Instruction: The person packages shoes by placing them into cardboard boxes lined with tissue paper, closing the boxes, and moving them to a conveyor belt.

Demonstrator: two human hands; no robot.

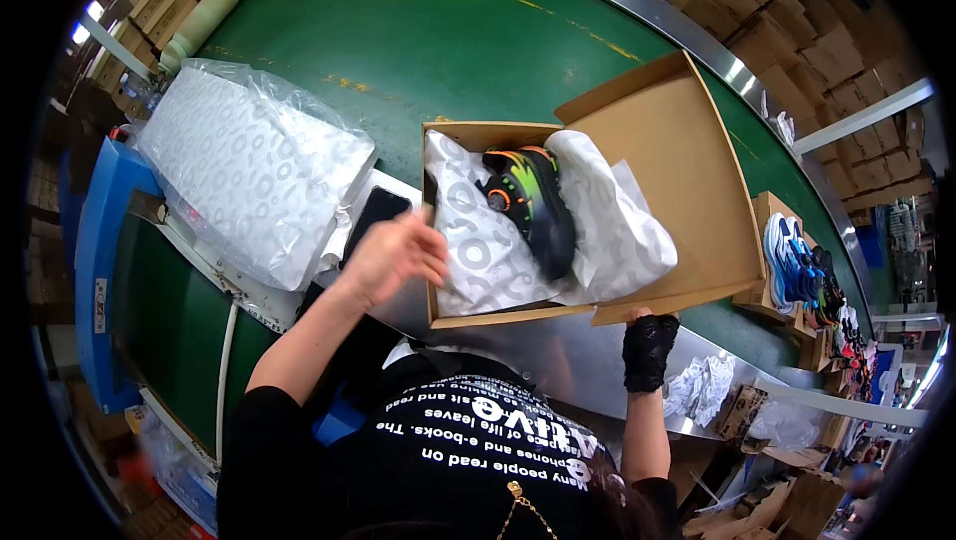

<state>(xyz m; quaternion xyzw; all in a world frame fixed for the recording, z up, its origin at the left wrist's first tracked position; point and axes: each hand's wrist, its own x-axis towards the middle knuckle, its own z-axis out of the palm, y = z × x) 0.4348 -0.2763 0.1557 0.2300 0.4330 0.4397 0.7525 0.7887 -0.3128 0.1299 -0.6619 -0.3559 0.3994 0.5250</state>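
Closest to us, a gold necklace [516, 505] dangles over a black printed T-shirt [428, 460], and two bare forearms reach out from it. The left hand [398, 256] is a touch blurred, fingers loosely spread and nothing visible in its grasp, right by the near-left corner of the cardboard box [508, 320]. Over on the right, the right hand [649, 346] wears a black fingerless glove [645, 356], its fingertips up at the near edge of the lid [707, 201]; whether they are pinching it, I can't tell!

A metal edge strip [568, 351] runs beneath the near side of the box, with crumpled white paper [701, 387] off to the right. And there's the shoe [546, 216], black with green and orange, lying inside the open box on patterned tissue paper [473, 261], with another sheet of it bunched along the shoe's right side and spilling toward the lid, which is swung open to the right.

Left of the box sits a dark phone [380, 213], then a plastic-wrapped stack of patterned paper [264, 156]. Farther out stretches the green work surface [418, 32], blue shoes [784, 259] sit beyond the lid, and stacked cartons [787, 27] fill the background!
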